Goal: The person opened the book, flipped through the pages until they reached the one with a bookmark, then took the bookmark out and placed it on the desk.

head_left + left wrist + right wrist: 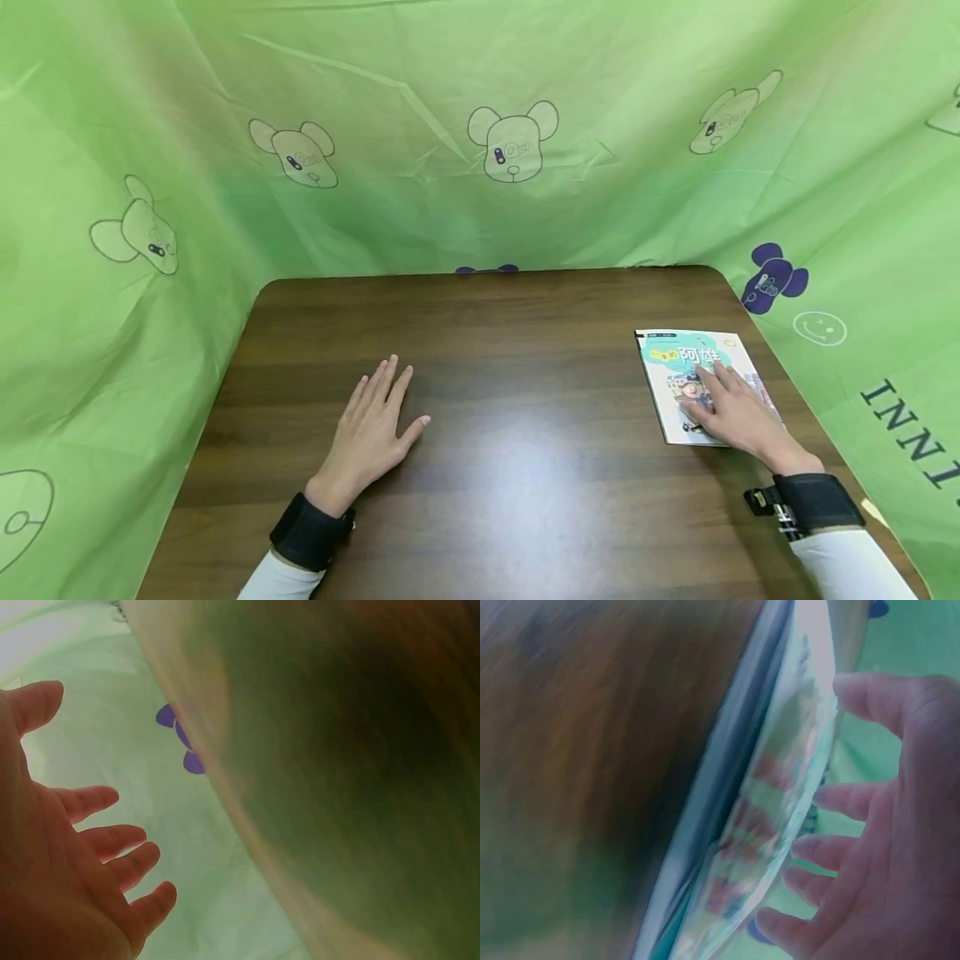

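Note:
A thin picture book (678,396) with a white and light-blue cover lies flat near the right edge of the wooden table. Over its lower right part is my right hand (738,408), with fingers spread and hiding some of the cover. In the right wrist view the fingertips (780,924) meet or hover just over the book's cover (761,802); contact is hard to tell. My left hand (367,433) is left of the middle of the table, palm down with fingers extended and holding nothing. The left wrist view shows that hand (67,847) with its fingers apart.
The brown table (480,333) has rounded far corners and a bright glare patch near its middle. A green curtain (420,208) printed with bear heads hangs behind it and along both sides. Black bands (311,533) wrap both wrists.

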`<move>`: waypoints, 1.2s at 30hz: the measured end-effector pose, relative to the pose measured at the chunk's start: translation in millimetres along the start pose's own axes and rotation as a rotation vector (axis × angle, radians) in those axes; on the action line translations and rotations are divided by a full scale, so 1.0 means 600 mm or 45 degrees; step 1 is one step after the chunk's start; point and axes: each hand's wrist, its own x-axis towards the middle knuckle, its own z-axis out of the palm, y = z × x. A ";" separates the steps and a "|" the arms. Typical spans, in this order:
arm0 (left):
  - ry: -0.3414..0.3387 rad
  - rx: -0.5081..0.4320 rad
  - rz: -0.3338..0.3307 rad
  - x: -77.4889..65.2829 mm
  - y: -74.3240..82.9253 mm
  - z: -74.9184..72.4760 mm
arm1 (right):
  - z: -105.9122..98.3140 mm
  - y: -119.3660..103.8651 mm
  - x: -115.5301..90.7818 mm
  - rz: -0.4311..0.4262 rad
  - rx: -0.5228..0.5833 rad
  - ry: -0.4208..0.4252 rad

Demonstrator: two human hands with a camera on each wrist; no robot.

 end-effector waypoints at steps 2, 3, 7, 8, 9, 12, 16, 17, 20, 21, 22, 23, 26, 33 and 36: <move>-0.003 -0.004 0.009 0.000 0.004 0.002 | 0.001 0.006 -0.002 0.004 0.026 -0.042; -0.007 -0.008 0.011 0.000 0.006 0.003 | 0.002 0.008 -0.003 0.005 0.036 -0.058; -0.025 -0.020 0.017 0.001 0.013 0.005 | 0.003 0.012 -0.006 0.019 0.059 -0.120; -0.030 -0.021 0.019 0.001 0.014 0.005 | 0.004 0.012 -0.007 0.024 0.056 -0.124; -0.037 -0.020 0.019 0.001 0.015 0.005 | 0.004 0.012 -0.008 0.027 0.054 -0.126; -0.035 -0.016 0.024 0.001 0.018 0.007 | 0.005 0.009 -0.009 0.018 0.041 -0.115; -0.009 -0.009 0.040 0.000 0.019 0.010 | 0.009 -0.005 -0.008 -0.007 0.021 -0.088; -0.007 -0.006 0.045 0.000 0.020 0.011 | 0.010 -0.010 -0.007 -0.008 0.015 -0.081; -0.007 0.005 0.058 0.002 0.019 0.011 | 0.015 -0.025 -0.004 -0.007 -0.004 -0.058; -0.002 0.007 0.063 0.004 0.019 0.011 | 0.018 -0.030 -0.003 -0.009 -0.010 -0.047; -0.002 0.010 0.063 0.005 0.019 0.011 | 0.019 -0.035 -0.002 -0.008 -0.015 -0.043; -0.001 0.009 0.064 0.006 0.019 0.010 | 0.019 -0.039 -0.001 -0.005 -0.017 -0.044; 0.012 0.007 0.071 0.007 0.021 0.009 | 0.021 -0.051 0.003 -0.004 -0.019 -0.052; -0.012 0.003 0.062 0.006 0.027 0.008 | 0.021 -0.083 0.009 -0.011 -0.030 -0.075; -0.045 0.002 0.051 0.005 0.030 0.008 | 0.022 -0.096 0.009 -0.030 -0.047 -0.077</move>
